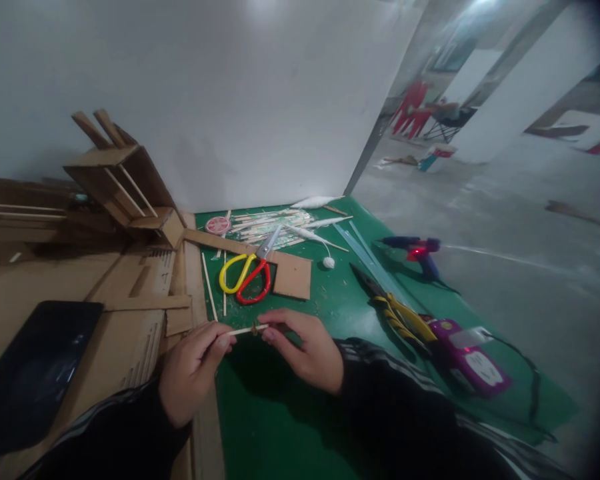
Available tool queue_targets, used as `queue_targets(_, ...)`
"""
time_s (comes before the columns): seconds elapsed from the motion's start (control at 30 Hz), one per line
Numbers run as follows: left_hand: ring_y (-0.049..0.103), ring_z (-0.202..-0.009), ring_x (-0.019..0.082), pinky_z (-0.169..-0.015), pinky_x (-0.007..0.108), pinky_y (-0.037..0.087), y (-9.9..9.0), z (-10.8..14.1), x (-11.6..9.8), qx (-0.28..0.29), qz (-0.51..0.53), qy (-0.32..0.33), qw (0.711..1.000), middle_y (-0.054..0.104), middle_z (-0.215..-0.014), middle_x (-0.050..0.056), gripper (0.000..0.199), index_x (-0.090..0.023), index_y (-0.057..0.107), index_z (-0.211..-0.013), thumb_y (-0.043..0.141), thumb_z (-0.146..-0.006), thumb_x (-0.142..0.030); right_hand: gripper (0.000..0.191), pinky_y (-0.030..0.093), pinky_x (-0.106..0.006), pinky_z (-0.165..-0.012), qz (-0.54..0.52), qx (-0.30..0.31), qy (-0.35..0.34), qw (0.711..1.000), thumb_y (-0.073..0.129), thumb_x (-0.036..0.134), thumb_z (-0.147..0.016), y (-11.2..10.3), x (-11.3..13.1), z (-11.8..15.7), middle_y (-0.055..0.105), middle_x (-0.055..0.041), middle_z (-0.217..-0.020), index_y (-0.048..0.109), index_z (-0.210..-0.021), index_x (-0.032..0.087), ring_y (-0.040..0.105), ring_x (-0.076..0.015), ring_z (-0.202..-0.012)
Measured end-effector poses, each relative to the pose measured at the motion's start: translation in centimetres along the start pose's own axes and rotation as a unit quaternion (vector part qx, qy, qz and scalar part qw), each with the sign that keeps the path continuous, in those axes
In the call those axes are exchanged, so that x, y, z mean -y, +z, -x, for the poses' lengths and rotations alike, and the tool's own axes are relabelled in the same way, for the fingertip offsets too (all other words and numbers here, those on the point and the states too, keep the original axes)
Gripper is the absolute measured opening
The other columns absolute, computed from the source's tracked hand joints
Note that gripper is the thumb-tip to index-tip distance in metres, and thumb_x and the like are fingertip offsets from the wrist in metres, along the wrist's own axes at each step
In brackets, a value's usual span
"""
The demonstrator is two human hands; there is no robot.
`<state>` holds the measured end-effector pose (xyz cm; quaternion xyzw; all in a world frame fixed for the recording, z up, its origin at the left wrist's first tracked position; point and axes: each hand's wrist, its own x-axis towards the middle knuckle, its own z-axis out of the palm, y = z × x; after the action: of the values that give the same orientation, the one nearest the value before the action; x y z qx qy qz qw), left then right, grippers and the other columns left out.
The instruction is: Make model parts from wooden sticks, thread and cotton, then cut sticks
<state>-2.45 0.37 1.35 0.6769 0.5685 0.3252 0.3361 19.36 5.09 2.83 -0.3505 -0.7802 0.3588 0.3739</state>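
Between my two hands runs a thin pale wooden stick (241,331), held over the green tabletop. My left hand (193,370) pinches its left end between thumb and fingertips. At the other end, my right hand (305,343) is closed with thumb and forefinger on the stick, right beside a small brown piece (255,328) that sits around or against it; which of the two I cannot tell. Just beyond my hands lie scissors (245,277) with one yellow and one red handle, blades partly apart, and a square piece of cardboard (293,275).
Cardboard structures (125,180) and a black tablet-like slab (35,373) are on the left. Several sticks (265,227) and a tape roll (217,225) lie at the back. To the right are pliers (395,310), a glue gun (415,250) with a red light, and a purple power box (470,357) with a cord.
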Motion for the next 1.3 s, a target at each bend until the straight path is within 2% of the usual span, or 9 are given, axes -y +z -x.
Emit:
queue_targets(0.2, 0.064, -0.082, 0.021, -0.074, 0.032, 0.051, 0.0, 0.1, -0.1, 0.004, 0.009, -0.001, 1.0, 0.068, -0.087, 0.006, 0.032, -0.021, 0.063, -0.089, 0.039, -0.097, -0.041, 0.015, 0.053, -0.025, -0.074, -0.001, 0.007, -0.019, 1.0, 0.056, 0.022, -0.092, -0.1, 0.4, 0.0, 0.074, -0.0044, -0.092, 0.066, -0.103, 0.019, 0.069, -0.0149, -0.081)
queue_targets(0.43, 0.063, -0.08, 0.021, -0.072, 0.032, 0.05, -0.1, 0.0, -0.8, 0.008, -0.017, 0.021, 1.0, 0.066, -0.082, 0.005, 0.031, -0.02, 0.064, -0.089, 0.04, -0.097, -0.037, 0.012, 0.052, -0.024, -0.068, 0.019, 0.002, -0.032, 0.999, 0.055, 0.021, -0.089, -0.1, 0.6, 0.0, 0.071, -0.0042, -0.083, 0.065, -0.096, 0.018, 0.065, -0.0139, -0.072)
queue_targets(0.67, 0.059, -0.079, 0.02, -0.072, 0.031, 0.045, 0.0, 0.0, -1.0, 0.011, -0.054, 0.055, 0.997, 0.063, -0.079, 0.004, 0.031, -0.02, 0.062, -0.084, 0.039, -0.098, -0.034, 0.007, 0.051, -0.024, -0.069, 0.016, 0.001, -0.059, 0.998, 0.056, 0.015, -0.085, -0.1, 0.6, -0.1, 0.07, -0.0033, -0.079, 0.062, -0.086, 0.019, 0.064, -0.0139, -0.072)
queue_targets(0.97, 0.054, -0.086, 0.022, -0.078, 0.035, 0.042, 0.3, -0.1, -0.8, 0.06, -0.06, 0.094, 0.992, 0.064, -0.083, 0.005, 0.027, -0.02, 0.064, -0.088, 0.04, -0.098, -0.028, 0.005, 0.048, -0.022, -0.064, -0.008, 0.026, -0.02, 0.999, 0.059, 0.015, -0.083, -0.1, 1.0, -0.2, 0.068, -0.0017, -0.076, 0.063, -0.083, 0.018, 0.062, -0.0119, -0.066)
queue_targets(1.07, 0.053, -0.085, 0.022, -0.076, 0.035, 0.042, 0.4, 0.0, -0.6, 0.053, -0.068, 0.108, 0.99, 0.064, -0.082, 0.005, 0.027, -0.02, 0.063, -0.087, 0.04, -0.098, -0.026, 0.004, 0.047, -0.021, -0.062, -0.018, 0.028, -0.011, 0.999, 0.06, 0.015, -0.083, -0.1, 1.0, -0.2, 0.067, -0.0005, -0.074, 0.063, -0.083, 0.018, 0.06, -0.0109, -0.063)
queue_targets(1.17, 0.054, -0.085, 0.021, -0.077, 0.035, 0.043, 0.5, 0.2, -0.5, 0.047, -0.086, 0.135, 0.986, 0.064, -0.084, 0.004, 0.023, -0.02, 0.063, -0.091, 0.041, -0.097, -0.024, 0.004, 0.047, -0.021, -0.065, -0.006, 0.037, -0.028, 0.999, 0.06, 0.018, -0.084, 0.2, 0.9, 0.1, 0.068, -0.002, -0.078, 0.064, -0.084, 0.017, 0.061, -0.0116, -0.068)
queue_targets(1.23, 0.055, -0.095, 0.022, -0.084, 0.036, 0.043, 0.6, 0.4, -0.5, 0.013, -0.107, 0.151, 0.983, 0.065, -0.096, 0.006, 0.016, -0.021, 0.061, -0.104, 0.047, -0.095, -0.023, 0.006, 0.047, -0.022, -0.068, 0.003, 0.045, -0.043, 0.998, 0.059, 0.018, -0.084, 0.7, 0.8, 0.5, 0.068, -0.0038, -0.08, 0.065, -0.085, 0.016, 0.062, -0.0126, -0.072)
queue_targets(1.3, 0.053, -0.104, 0.023, -0.09, 0.037, 0.041, 0.8, 0.6, -0.5, -0.039, -0.118, 0.168, 0.978, 0.063, -0.108, 0.007, 0.025, -0.021, 0.055, -0.116, 0.054, -0.091, -0.02, 0.007, 0.046, -0.021, -0.066, 0.003, 0.053, -0.033, 0.998, 0.06, 0.017, -0.084, 1.1, 0.7, 0.7, 0.067, -0.0037, -0.078, 0.066, -0.085, 0.015, 0.061, -0.0124, -0.07)
